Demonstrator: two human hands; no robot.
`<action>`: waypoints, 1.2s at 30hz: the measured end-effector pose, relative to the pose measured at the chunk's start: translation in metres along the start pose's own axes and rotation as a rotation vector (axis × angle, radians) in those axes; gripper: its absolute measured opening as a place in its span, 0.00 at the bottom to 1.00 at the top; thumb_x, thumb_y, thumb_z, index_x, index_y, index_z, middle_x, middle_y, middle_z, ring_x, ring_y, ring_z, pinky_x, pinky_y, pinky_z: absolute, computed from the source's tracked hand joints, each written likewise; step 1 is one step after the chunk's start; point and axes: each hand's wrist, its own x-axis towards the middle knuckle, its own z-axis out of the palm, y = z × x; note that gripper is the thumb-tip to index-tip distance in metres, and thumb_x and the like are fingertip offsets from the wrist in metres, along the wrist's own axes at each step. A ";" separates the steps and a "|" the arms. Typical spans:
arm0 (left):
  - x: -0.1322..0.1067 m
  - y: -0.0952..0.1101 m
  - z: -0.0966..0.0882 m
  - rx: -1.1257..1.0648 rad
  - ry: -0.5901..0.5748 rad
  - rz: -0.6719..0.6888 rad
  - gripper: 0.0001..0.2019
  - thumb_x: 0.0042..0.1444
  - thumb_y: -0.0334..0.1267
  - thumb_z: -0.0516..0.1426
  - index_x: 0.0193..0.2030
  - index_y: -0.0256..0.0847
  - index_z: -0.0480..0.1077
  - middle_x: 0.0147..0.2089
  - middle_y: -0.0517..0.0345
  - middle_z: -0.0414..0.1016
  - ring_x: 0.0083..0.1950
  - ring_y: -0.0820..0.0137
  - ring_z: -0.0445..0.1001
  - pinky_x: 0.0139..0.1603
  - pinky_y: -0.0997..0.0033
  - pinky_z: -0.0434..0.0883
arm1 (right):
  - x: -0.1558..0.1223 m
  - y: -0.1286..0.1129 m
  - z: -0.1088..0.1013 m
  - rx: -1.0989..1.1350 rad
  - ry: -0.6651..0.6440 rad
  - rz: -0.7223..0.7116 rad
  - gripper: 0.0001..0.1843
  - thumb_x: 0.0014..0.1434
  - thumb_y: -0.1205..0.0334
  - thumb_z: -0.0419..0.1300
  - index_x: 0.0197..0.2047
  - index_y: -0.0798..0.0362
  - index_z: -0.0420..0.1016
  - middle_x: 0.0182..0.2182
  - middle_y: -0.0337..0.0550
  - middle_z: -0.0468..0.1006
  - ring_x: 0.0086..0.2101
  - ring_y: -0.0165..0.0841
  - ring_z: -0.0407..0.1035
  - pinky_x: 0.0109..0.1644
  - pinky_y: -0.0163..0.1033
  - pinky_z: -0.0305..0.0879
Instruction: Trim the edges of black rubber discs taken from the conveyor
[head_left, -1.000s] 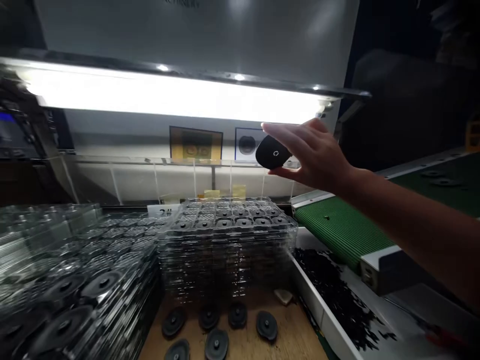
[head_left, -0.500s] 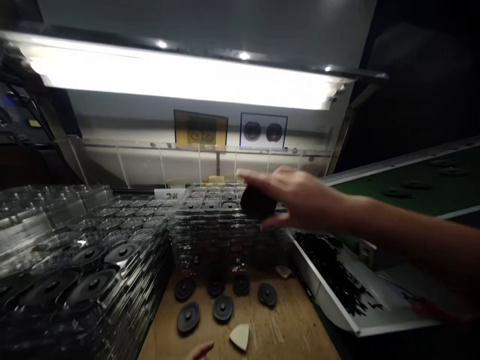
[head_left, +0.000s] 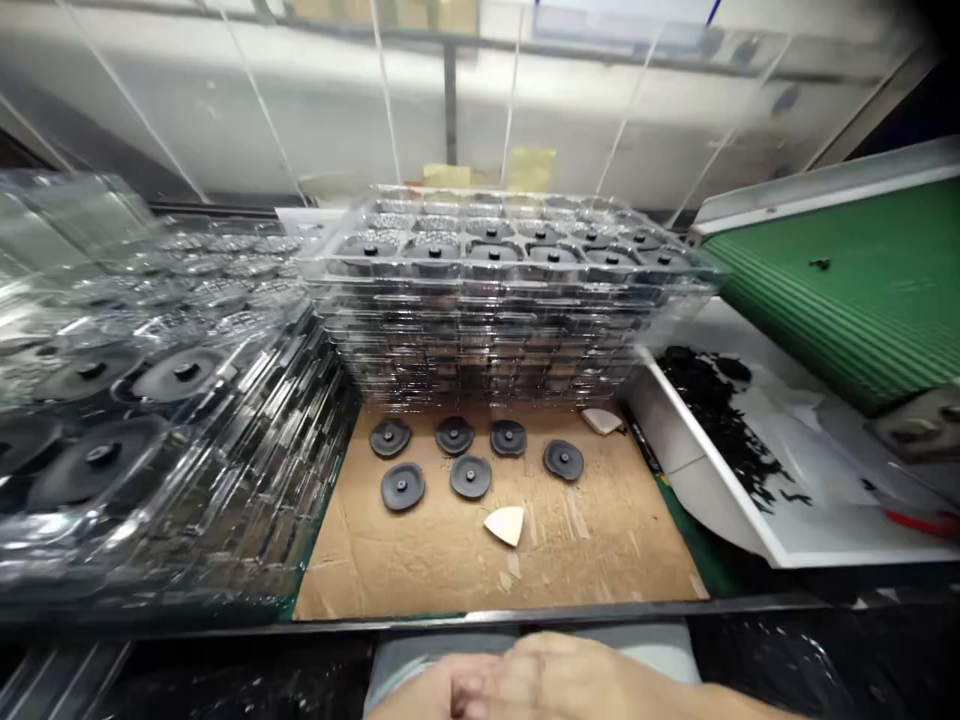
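At the bottom edge, in front of the table, my left hand (head_left: pixel 431 688) and my right hand (head_left: pixel 577 680) meet with curled fingers. Whatever lies between them is hidden. Beyond the hands, several round black plastic caps (head_left: pixel 471 477) with small centre studs lie in two loose rows on a cardboard sheet (head_left: pixel 420 570). Nearer to me on the sheet is a cream-coloured wedge-shaped pad (head_left: pixel 506 525). A similar pale pad (head_left: pixel 601 421) rests at the sheet's far right corner.
Behind the cardboard rises a stack of clear trays (head_left: pixel 510 330), black caps in its top pockets. More clear trays (head_left: pixel 277 440) with caps stand at left. On the right are a white bin (head_left: pixel 712 470) of black scraps and a green conveyor belt (head_left: pixel 847 270).
My right hand, which held a dark piece over the tray stack, has come down and back to my left hand. The view has tilted downward, so the lamp is out of sight.
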 end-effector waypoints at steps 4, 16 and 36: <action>0.013 -0.009 -0.012 -0.112 -0.084 0.028 0.28 0.43 0.52 0.64 0.48 0.37 0.73 0.43 0.47 0.78 0.51 0.56 0.72 0.58 0.55 0.62 | 0.001 0.011 0.013 0.039 0.063 0.104 0.23 0.69 0.64 0.42 0.65 0.62 0.53 0.59 0.53 0.64 0.61 0.30 0.54 0.65 0.37 0.52; 0.011 -0.009 -0.036 -1.113 0.296 0.371 0.20 0.46 0.46 0.64 0.47 0.49 0.75 0.53 0.56 0.76 0.55 0.61 0.72 0.57 0.65 0.67 | 0.004 0.080 0.026 -0.191 0.709 0.872 0.19 0.64 0.57 0.50 0.51 0.58 0.72 0.44 0.56 0.72 0.37 0.38 0.73 0.39 0.43 0.74; 0.032 0.029 -0.007 -0.773 0.647 0.345 0.24 0.40 0.39 0.68 0.47 0.46 0.74 0.46 0.56 0.77 0.49 0.64 0.74 0.48 0.72 0.72 | 0.067 0.009 -0.040 0.028 0.677 0.422 0.11 0.62 0.71 0.51 0.44 0.59 0.74 0.34 0.44 0.77 0.34 0.31 0.70 0.40 0.35 0.67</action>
